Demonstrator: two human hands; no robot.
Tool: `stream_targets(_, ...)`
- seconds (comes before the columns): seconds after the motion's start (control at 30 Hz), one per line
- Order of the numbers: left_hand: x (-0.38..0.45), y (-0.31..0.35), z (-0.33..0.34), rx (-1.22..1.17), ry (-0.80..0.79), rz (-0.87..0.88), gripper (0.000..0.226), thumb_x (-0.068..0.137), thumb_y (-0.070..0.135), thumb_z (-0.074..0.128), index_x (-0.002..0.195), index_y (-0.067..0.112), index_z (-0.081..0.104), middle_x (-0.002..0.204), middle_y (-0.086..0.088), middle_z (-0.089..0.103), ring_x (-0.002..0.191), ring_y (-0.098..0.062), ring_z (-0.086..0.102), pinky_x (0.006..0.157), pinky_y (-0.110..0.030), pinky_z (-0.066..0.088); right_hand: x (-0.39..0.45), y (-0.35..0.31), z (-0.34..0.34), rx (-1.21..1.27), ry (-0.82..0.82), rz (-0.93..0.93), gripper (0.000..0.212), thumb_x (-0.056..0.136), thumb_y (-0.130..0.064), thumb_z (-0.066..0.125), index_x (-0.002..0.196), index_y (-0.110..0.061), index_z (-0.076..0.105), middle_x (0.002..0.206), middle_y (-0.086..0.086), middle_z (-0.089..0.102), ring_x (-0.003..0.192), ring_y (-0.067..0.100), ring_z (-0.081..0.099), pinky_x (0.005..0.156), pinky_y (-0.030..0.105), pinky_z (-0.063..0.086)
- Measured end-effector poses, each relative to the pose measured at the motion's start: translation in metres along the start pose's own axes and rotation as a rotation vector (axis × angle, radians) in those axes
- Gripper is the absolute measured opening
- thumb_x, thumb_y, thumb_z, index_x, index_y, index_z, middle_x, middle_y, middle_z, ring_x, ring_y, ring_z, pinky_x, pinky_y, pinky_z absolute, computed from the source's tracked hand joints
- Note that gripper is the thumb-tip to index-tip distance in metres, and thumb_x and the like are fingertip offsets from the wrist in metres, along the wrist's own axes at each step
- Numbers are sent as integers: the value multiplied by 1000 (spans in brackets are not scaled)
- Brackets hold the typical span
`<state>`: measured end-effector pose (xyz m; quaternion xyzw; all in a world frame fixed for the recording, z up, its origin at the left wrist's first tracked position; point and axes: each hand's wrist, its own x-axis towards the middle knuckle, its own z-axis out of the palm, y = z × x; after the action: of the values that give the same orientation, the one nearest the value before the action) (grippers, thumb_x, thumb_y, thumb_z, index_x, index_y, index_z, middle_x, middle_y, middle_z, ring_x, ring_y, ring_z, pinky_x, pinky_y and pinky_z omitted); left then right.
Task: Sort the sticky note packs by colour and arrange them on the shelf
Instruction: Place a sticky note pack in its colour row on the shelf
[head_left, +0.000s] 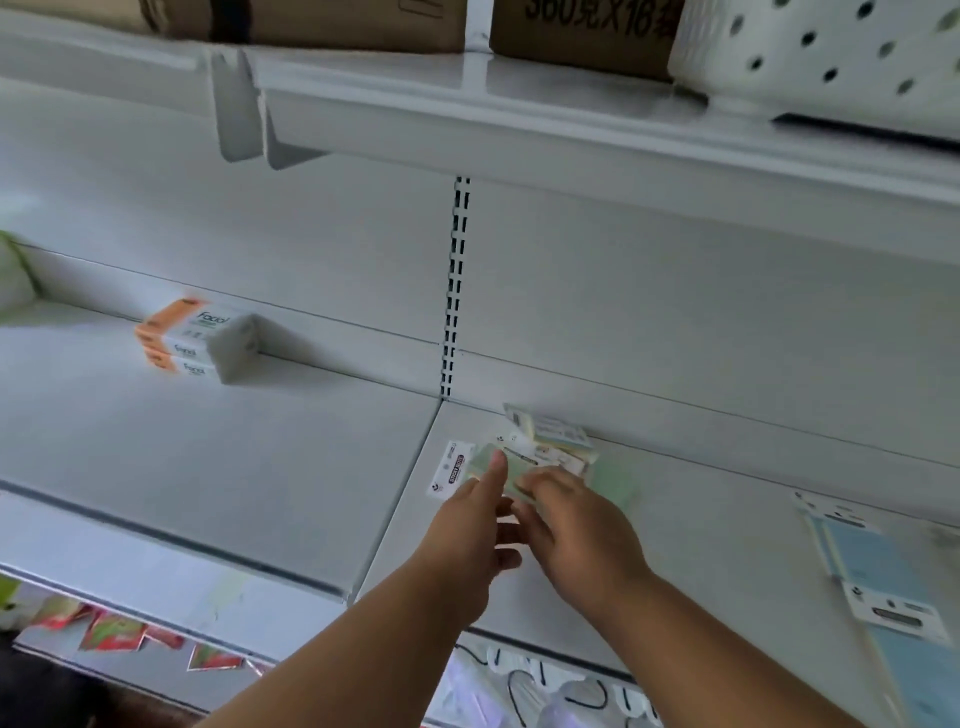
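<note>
- Views: one, head-worn, wide-angle; no second view, so no shared part of the scene.
- Position: in front of a white shelf, above its deck and close to it.
- Facing: forward and down onto the deck; the back panel fills the middle, the upper shelf is seen from slightly below.
- Nearness: both forearms enter from the bottom edge; left hand and right hand sit low at centre.
- Distortion: straight shelf edges bow and slant toward the frame borders.
</note>
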<state>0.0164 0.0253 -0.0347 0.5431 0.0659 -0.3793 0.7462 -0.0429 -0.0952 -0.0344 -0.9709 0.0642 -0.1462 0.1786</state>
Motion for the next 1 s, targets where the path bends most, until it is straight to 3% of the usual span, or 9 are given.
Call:
stream_targets(0.1, -5, -4, 8, -44, 114, 52, 19, 94, 21, 57, 107, 11, 66, 78, -8, 68, 59, -19, 58, 52, -29, 37, -15, 8, -3, 131, 135, 71, 26, 91, -40, 57, 109, -24, 66, 120, -14, 60, 95, 5, 60, 76, 21, 48)
stream_targets(0.17, -9, -10, 20, -100, 122, 59, 14, 93, 12, 55, 104, 8, 64, 74, -14, 66, 58, -22, 55, 51, -30, 36, -22, 19, -12, 206, 261, 300, 22, 90, -45, 58, 97, -25, 63, 105, -13, 62, 82, 5, 57, 70, 23, 46)
stream_targets(0.27, -18, -23, 44, -107, 13, 63, 9, 89, 6, 57, 98, 3, 61, 67, -17, 64, 57, -26, 53, 53, -33, 37, -26, 37, -32, 511, 229, 639, 37, 90, -51, 54, 80, -15, 60, 71, -5, 60, 61, 15, 55, 62, 33, 49)
stream_targets(0.37, -32, -47, 85, 17, -93, 70, 13, 86, 0, 61, 99, 0, 62, 75, -18, 69, 60, -26, 62, 51, -30, 39, -51, 64, -67, 861, 272, 770, 40, 90, -38, 60, 65, -9, 49, 47, 0, 40, 43, 18, 36, 49, 30, 33)
stream_targets(0.53, -48, -110, 180, 387, -103, 186, 19, 86, 3, 66, 103, 11, 60, 83, -13, 72, 62, -26, 68, 47, -29, 41, -127, 155, -122, 662, 357, 805, 28, 87, -39, 65, 69, -19, 57, 56, -7, 51, 51, 11, 45, 57, 26, 38)
stream_targets(0.63, -62, -157, 247, 594, -109, 202, 3, 88, 13, 63, 89, 14, 66, 73, -6, 71, 56, -19, 66, 47, -28, 43, -178, 224, -153, 496, 371, 862, 27, 85, -39, 66, 75, -14, 63, 66, -2, 62, 62, 17, 56, 60, 28, 44)
stream_targets(0.73, -69, -201, 307, 787, -126, 216, 6, 87, 20, 65, 83, 18, 68, 62, 2, 66, 50, -11, 65, 48, -23, 45, -221, 285, -185, 378, 343, 879, 26, 84, -38, 67, 86, -12, 70, 84, 2, 71, 80, 22, 65, 73, 32, 52)
stream_targets(0.87, -75, -235, 363, 934, -91, 232, 5, 86, 27, 66, 87, 24, 63, 63, 10, 64, 48, -6, 64, 50, -19, 43, -255, 329, -216, 301, 242, 866, 26, 89, -39, 60, 91, -14, 66, 83, -1, 65, 79, 19, 61, 69, 28, 47)
stream_targets(1.0, -73, -255, 406, 1058, -77, 273, 25, 80, 35, 69, 103, 27, 63, 71, 11, 67, 61, -11, 69, 64, -28, 56, -276, 366, -235, 227, 164, 939, 28, 90, -41, 55, 87, -14, 63, 77, 0, 60, 76, 22, 58, 61, 27, 38)
